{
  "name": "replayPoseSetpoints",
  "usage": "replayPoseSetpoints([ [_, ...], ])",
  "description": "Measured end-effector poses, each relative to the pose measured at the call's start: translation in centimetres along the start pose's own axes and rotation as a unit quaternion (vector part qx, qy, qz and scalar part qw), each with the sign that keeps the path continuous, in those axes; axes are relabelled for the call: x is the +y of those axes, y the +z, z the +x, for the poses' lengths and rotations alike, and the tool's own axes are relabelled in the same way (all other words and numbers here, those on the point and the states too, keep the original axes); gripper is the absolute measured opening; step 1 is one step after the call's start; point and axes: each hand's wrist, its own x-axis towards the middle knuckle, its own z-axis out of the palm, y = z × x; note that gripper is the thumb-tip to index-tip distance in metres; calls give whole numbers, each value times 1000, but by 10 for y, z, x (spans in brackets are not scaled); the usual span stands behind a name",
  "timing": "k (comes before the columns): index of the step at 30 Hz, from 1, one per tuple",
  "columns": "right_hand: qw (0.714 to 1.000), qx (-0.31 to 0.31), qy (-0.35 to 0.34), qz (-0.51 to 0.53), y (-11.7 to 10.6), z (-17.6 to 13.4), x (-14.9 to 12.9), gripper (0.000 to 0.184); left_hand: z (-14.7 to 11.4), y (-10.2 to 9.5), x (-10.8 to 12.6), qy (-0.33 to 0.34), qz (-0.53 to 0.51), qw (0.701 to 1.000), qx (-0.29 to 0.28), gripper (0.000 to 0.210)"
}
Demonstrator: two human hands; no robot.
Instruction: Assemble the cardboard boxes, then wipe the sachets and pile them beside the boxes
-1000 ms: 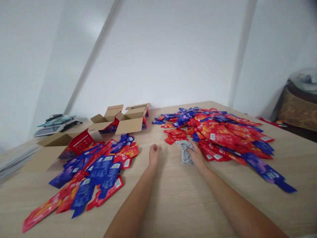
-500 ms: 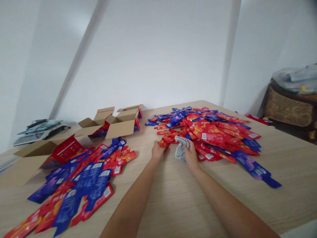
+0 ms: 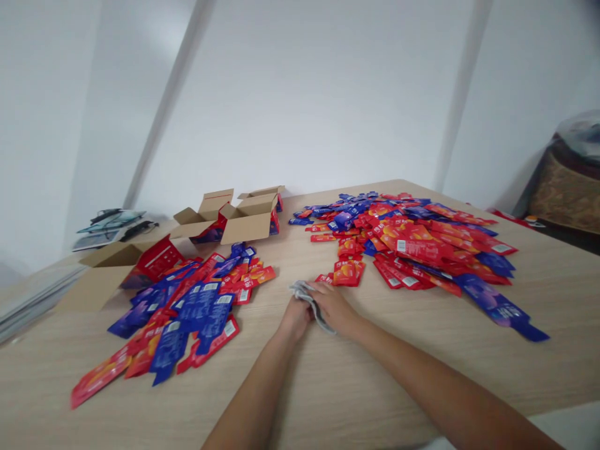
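My left hand (image 3: 294, 317) is closed, low over the table, on a red packet mostly hidden by the cloth and fingers. My right hand (image 3: 336, 307) grips a crumpled grey cloth (image 3: 302, 289), pressed against the left hand. One end of the cloth hangs between the hands toward the table. Just beyond my fingers lie red packets with orange pictures (image 3: 345, 272). Behind them, to the right, spreads a large heap of red and blue packets (image 3: 415, 240). A long blue packet (image 3: 497, 306) juts from its near right side.
A second pile of blue and red packets (image 3: 201, 306) lies to the left. Open cardboard boxes (image 3: 253, 220) stand behind it, with another open box (image 3: 100, 284) at far left. Masks and papers (image 3: 110, 228) lie near the wall. A patterned chair (image 3: 567, 184) is at right.
Both hands have drawn back from the heap toward me and come together. The cloth has moved from beside the left hand onto it. The view has turned left.
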Motion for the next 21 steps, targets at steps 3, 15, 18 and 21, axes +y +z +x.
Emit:
replayPoseSetpoints([
  [3,993,-5,91,-71,-1,1,23,54,2,0,6,-34,-49,997,-53,36],
  [15,940,253,225,49,-35,-11,99,49,4,-10,10,56,35,998,-26,48],
  [18,898,330,244,159,-39,-9,102,47,9,-16,11,164,169,972,6,35],
  [21,884,348,246,191,-38,-7,94,46,8,-19,12,240,299,923,28,37],
])
